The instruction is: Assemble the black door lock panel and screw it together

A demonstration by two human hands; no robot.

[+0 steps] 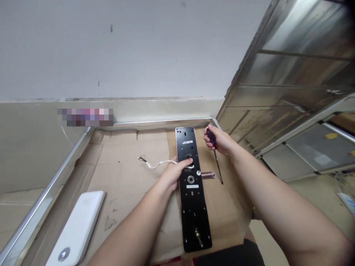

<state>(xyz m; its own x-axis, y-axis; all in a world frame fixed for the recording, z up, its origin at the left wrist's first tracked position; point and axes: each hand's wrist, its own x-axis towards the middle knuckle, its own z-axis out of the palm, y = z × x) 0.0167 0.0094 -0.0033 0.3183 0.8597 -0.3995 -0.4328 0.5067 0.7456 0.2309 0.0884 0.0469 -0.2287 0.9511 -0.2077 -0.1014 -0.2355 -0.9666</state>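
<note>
A long black door lock panel [194,207] lies with its back side up, its length running away from me. My left hand [174,171] grips its left edge, with the thumb pressed on the panel near the middle. A white cable [159,163] runs out from under that thumb to the left and ends in a dark plug. Beyond the panel's right edge sticks out a shiny copper-coloured lever handle [208,176]. My right hand [220,140] is wrapped round the dark handle of a screwdriver [218,166]. Its shaft points down, to the right of the panel and apart from it.
Brown cardboard [130,144] covers the worktable, which has a raised metal rim [166,122]. At the lower left lies a white oblong casing [79,225] with a round silvery button. A wall stands behind the table, and metal-faced panels [277,74] rise on the right.
</note>
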